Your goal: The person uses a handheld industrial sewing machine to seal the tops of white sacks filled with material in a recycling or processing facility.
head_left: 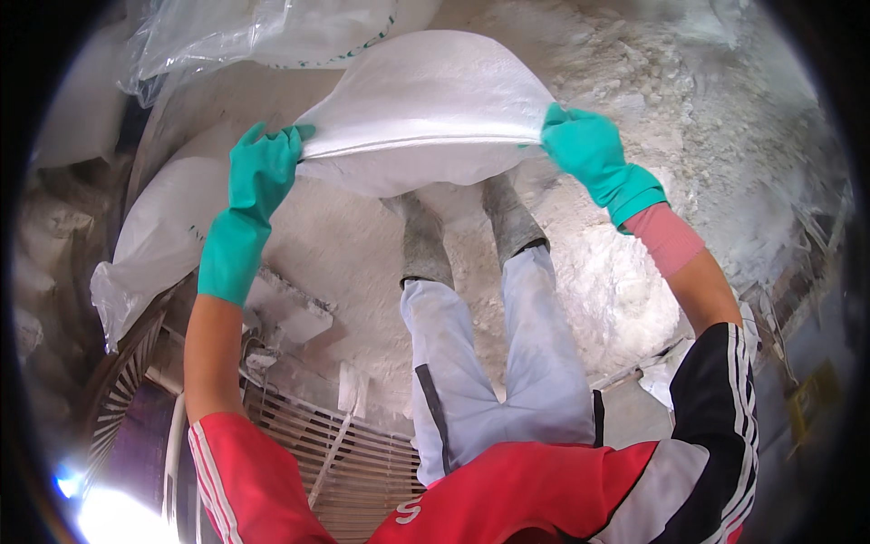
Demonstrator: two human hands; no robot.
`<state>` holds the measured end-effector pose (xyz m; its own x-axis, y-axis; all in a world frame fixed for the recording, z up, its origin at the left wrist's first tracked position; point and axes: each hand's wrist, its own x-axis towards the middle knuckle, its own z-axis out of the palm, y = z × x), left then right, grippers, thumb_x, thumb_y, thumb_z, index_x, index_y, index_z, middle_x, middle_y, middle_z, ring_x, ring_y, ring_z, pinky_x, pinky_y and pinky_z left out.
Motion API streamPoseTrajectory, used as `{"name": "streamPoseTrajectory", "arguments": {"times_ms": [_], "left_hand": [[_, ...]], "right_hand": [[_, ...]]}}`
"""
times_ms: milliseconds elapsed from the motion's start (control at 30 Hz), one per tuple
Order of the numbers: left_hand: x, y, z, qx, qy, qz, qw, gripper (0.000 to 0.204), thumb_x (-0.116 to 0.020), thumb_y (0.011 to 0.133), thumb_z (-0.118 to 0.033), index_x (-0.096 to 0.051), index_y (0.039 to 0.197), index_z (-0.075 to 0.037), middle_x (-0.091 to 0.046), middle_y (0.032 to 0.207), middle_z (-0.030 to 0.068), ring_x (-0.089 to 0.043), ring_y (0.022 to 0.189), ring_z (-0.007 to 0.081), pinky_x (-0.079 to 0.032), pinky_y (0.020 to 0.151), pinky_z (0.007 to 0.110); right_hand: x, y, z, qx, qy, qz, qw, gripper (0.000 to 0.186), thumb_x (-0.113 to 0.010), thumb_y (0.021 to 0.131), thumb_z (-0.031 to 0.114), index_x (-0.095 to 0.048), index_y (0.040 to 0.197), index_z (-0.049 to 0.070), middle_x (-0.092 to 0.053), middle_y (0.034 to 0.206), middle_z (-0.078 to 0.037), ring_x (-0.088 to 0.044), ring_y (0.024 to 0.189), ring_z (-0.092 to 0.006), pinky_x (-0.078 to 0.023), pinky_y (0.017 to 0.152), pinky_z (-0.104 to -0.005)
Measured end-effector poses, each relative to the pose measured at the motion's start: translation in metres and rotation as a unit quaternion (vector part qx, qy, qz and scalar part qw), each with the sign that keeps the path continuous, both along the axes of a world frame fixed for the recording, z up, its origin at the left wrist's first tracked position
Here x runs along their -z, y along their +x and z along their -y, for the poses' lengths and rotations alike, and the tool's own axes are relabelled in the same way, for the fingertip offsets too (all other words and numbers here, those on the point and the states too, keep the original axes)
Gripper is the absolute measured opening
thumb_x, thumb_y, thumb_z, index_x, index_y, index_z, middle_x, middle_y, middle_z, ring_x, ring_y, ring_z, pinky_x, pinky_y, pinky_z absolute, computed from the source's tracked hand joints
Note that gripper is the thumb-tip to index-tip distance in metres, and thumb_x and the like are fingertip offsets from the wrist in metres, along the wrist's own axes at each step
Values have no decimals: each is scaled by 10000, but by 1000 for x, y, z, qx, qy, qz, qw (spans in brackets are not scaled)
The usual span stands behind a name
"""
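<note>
A white woven sack point(435, 86), bulging and full-looking, is in front of my boots. Its top edge is stretched straight between my two hands. My left hand point(265, 168), in a green rubber glove, is closed on the left corner of that edge. The right corner is gripped by my right hand point(584, 150), also gloved in green with a pink cuff showing below it. What the sack contains cannot be seen.
White powder lies heaped across the floor point(621, 290) to the right. Another filled white sack with a clear liner point(172, 218) leans at the left. Clear plastic sacks point(263, 32) lie at the far left. Near my legs are a slatted rack point(335, 453) and broken white chunks point(290, 313).
</note>
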<state>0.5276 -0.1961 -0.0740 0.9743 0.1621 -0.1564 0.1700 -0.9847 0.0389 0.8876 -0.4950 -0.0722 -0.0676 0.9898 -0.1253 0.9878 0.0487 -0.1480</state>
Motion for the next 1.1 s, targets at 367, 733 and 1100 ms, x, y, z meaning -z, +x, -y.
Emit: {"name": "streamPoseTrajectory", "arguments": {"times_ms": [367, 733, 1100], "left_hand": [[21, -33, -7, -65, 20, 45, 997, 211, -594, 808, -105, -683, 979, -193, -655, 692, 32, -612, 557, 247, -490, 546, 409], [-46, -101, 36, -314, 83, 68, 943, 554, -652, 862, -378, -537, 1349, -140, -605, 1262, 123, -591, 1134, 278, -391, 1030, 493], [-58, -396, 417, -706, -114, -105, 691, 450, -609, 916, -381, -609, 1270, -104, -639, 1226, 151, -578, 1171, 305, -402, 1018, 462]], "right_hand": [[50, 28, 29, -14, -65, 151, 986, 217, -641, 854, 247, -640, 982, 72, -577, 635, -75, -578, 477, -275, -471, 444, -410], [-65, -37, -37, 82, -132, -47, 987, 502, -704, 836, 391, -624, 1171, 26, -668, 1034, -143, -645, 927, -332, -516, 807, -433], [-119, -242, -57, 8, -112, -310, 944, 440, -610, 952, 268, -559, 1361, 115, -594, 1330, -90, -564, 1185, -243, -460, 1001, -388]]}}
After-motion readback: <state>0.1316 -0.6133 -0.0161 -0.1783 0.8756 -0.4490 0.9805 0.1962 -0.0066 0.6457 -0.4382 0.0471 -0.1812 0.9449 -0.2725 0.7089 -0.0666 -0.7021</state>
